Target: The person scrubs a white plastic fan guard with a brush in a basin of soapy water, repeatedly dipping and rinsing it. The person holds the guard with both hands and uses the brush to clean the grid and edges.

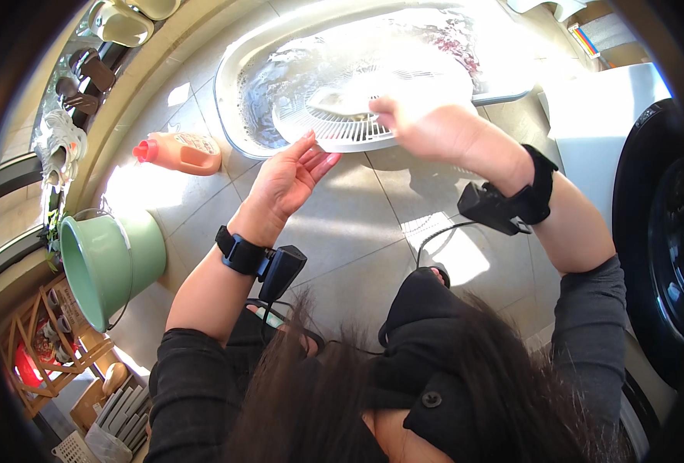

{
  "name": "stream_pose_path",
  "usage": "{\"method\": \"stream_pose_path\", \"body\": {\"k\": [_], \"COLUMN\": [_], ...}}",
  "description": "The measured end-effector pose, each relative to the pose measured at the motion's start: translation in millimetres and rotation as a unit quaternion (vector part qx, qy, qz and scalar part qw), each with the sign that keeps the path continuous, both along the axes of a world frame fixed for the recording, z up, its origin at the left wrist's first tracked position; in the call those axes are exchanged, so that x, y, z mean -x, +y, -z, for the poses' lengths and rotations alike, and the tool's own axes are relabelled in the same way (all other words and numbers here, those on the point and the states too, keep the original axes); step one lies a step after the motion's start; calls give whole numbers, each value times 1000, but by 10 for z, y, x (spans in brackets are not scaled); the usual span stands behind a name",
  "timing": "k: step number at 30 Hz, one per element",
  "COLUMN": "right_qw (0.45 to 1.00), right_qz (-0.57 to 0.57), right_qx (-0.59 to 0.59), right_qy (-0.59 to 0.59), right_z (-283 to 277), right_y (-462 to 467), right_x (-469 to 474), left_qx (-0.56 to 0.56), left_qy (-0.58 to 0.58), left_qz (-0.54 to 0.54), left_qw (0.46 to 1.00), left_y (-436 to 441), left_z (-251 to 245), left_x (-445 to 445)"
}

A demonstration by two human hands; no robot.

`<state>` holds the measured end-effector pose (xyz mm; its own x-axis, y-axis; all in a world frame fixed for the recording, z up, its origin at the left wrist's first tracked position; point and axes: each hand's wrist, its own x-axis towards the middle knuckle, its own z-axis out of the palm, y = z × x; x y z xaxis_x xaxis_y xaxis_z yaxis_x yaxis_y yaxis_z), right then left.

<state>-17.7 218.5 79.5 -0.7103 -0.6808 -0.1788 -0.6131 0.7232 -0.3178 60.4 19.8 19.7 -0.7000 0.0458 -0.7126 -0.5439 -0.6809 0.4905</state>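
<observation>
A round white slatted fan grille [353, 136] is tilted over a large white tub [221, 98] of sudsy water. My left hand [293, 173] supports the grille's near edge, palm up, with the fingers partly spread under the rim. Over the grille's near right part is my right hand [414, 127], slightly blurred, its fingers curled beside the pale centre; whether it holds a cloth or brush cannot be told. Strong glare hides much of the grille and the tub's far side. Dark reddish material shows in the water at the tub's upper right.
An orange bottle with a red cap [183, 153] lies left of the tub. A green bucket [113, 263] stands at the left, near a wooden rack [46, 347]. A white front-loading machine [585, 127] with a dark round door is at the right. A cable runs near my feet.
</observation>
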Motion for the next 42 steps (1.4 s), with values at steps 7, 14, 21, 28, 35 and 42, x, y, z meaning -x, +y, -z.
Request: {"method": "stream_pose_path", "body": {"k": [7, 14, 21, 28, 35, 42], "right_qw": [997, 986, 997, 983, 998, 993], "right_qz": [23, -41, 69, -18, 35, -9], "right_qx": [59, 24, -10, 168, -35, 46], "right_qy": [-44, -160, -29, -74, -49, -106], "right_z": [12, -91, -90, 149, 261, -119], "right_y": [77, -14, 60, 77, 175, -14], "right_x": [187, -35, 183, 172, 498, 165], "left_qx": [13, 13, 7, 4, 12, 11], "left_qy": [4, 4, 13, 11, 12, 7], "left_qz": [-4, -10, -10, -18, -23, -24], "left_qw": [1000, 1000, 1000, 1000, 1000, 1000], "left_y": [-51, -30, -20, -47, -10, -26], "left_z": [8, -1, 28, 40, 31, 31], "left_x": [-50, -60, -70, -64, -70, -61]}}
